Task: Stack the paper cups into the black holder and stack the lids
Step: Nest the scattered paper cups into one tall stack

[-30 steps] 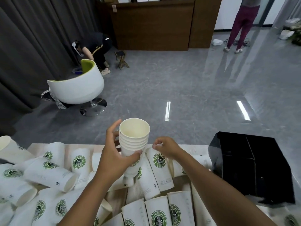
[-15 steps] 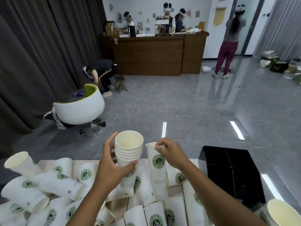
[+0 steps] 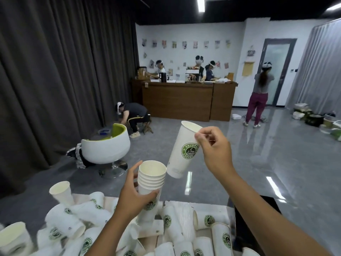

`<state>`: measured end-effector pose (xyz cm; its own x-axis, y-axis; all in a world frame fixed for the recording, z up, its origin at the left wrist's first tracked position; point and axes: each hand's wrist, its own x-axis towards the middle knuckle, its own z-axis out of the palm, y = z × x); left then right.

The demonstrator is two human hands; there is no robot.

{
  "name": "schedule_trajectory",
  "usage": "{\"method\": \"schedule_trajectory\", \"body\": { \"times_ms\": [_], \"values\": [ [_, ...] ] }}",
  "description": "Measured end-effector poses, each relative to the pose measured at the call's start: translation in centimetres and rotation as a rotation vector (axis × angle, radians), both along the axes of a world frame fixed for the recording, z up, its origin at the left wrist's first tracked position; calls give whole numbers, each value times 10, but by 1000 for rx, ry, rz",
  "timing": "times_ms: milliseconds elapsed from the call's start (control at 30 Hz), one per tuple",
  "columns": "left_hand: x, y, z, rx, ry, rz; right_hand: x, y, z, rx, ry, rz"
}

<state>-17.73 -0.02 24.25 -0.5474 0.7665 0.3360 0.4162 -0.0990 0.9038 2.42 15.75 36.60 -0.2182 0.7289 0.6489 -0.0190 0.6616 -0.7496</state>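
Pale surface [image 3: 219, 206] strewn with white paper cups. Left hand [image 3: 132, 197] grips six-cup nested stack [image 3: 151, 183]; right hand [image 3: 215, 150] pinches one tilted white paper cup [image 3: 182, 150], green logo "ENJOY LIFE COFFEE".

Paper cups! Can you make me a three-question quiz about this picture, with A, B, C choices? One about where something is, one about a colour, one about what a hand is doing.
1. Where is the single cup?
A. In the air, up and right of the nested stack
B. Inside the stack
C. On the floor

2. What colour is the single cup's logo?
A. Red
B. Green
C. Blue

3. What is the left hand doing?
A. Resting flat
B. Pointing
C. Holding the stack

Answers: 1 A, the right hand holds it tilted by the rim, bottom beside the stack's mouth. 2 B, green round badge. 3 C, thumb and fingers wrap the stack.
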Motion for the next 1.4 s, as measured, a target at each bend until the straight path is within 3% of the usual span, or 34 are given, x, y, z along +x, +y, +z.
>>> {"method": "schedule_trajectory", "body": {
  "times_ms": [167,300,567,667,767,1033,1200,1400],
  "values": [
    [-9,-29,13,23,-8,-1,-20,-48,31,171,38,-38],
    [-18,-56,12,22,-33,18,-40,-76,35,172,54,6],
    [-28,-99,4,16,-4,1,-84,-137,-9,165,-206,239],
    [-31,-114,-4,18,2,-12,-89,-148,-39,159,-379,327],
    [-33,-126,-14,26,-5,-37,-86,-156,-78,123,-419,365],
    [-5,-122,-46,-85,6,-159,-35,-171,-145,-34,-403,265],
    [10,-116,-61,-72,-50,-143,28,-154,-165,-228,-303,37],
    [35,-96,-75,-70,-108,-109,90,-112,-213,-409,-409,-93]
  ]
}}
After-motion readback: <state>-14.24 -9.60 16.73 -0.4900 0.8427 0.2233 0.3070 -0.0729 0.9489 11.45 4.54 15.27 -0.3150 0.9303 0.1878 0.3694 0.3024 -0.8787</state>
